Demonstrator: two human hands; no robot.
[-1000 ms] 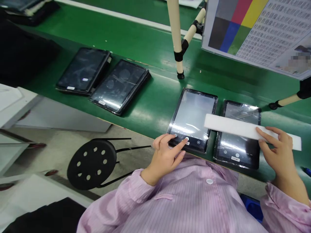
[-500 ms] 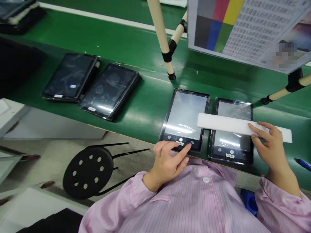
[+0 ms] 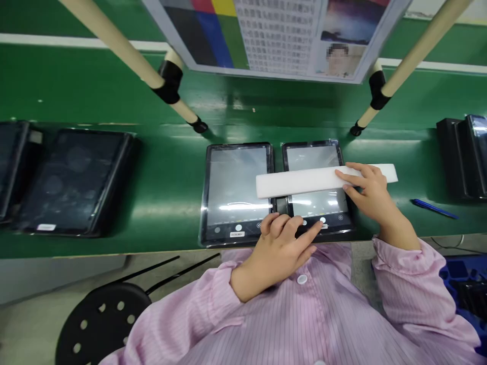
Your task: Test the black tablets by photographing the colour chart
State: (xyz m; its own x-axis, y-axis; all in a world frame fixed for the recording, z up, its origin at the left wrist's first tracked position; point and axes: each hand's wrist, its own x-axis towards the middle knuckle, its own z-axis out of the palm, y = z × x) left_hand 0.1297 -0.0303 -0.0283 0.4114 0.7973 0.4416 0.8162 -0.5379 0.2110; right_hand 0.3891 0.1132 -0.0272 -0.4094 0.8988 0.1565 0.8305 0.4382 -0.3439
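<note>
Two tablets lie side by side on the green bench, a left tablet [image 3: 238, 177] and a right tablet [image 3: 314, 156], both lit with a camera screen. A white foam strip [image 3: 299, 183] lies across the right tablet and over the left one's right edge. My right hand [image 3: 375, 197] grips the strip near its right end, fingers on top and thumb at the front edge. My left hand [image 3: 279, 248] is at the tablets' lower edges, holding nothing. Its index finger points at the round button on the right tablet; whether it touches cannot be told.
Dark tablets [image 3: 76, 177] in stacks lie at the left, and more black devices [image 3: 452, 157] stand at the far right. A blue pen [image 3: 433, 208] lies right of my hand. Behind, a printed chart [image 3: 277, 40] hangs between pole legs [image 3: 182, 109]. A black stool [image 3: 102, 324] stands below.
My left hand has moved from the left tablet to the lower edge of the right one. The view has turned rightward. My right hand stays on the foam strip.
</note>
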